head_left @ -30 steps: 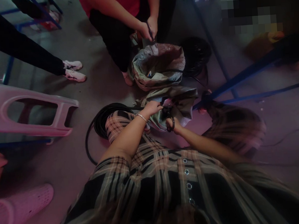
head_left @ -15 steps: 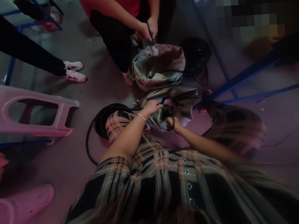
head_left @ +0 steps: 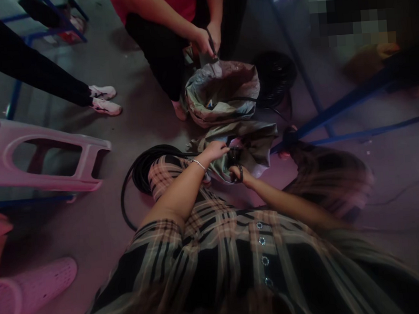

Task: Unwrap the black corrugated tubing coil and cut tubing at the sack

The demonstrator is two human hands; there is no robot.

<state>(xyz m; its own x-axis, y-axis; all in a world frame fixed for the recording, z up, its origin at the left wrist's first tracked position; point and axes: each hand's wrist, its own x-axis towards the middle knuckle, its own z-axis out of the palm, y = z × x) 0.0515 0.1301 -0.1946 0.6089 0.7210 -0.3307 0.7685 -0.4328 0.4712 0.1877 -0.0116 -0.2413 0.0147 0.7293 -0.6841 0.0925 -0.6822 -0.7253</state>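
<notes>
My left hand [head_left: 216, 150] is closed around the end of a black cable [head_left: 191, 154], which runs back to a coil [head_left: 142, 173] beside my left knee. Just below it, my right hand [head_left: 244, 174] grips scissors [head_left: 240, 173] by their black loop handles. The blades, dim and small, point up toward the cable end. Both hands are over the mouth of an open woven sack [head_left: 258, 141] between my knees. Something pinkish shows inside, too dark to name.
Opposite me, a crouching person's hands [head_left: 208, 40] hold a dark tool over another sack [head_left: 224, 113]. A second black coil [head_left: 276, 78] lies beside it. A plastic stool [head_left: 48, 161] and pink basket [head_left: 42, 286] are at left; blue metal bars [head_left: 335, 107] cross at right.
The scissors' handles have drawn closer together in my right hand, which sits slightly lower. My left hand stays nearly in place with the cable. The person opposite has shifted their hands slightly.
</notes>
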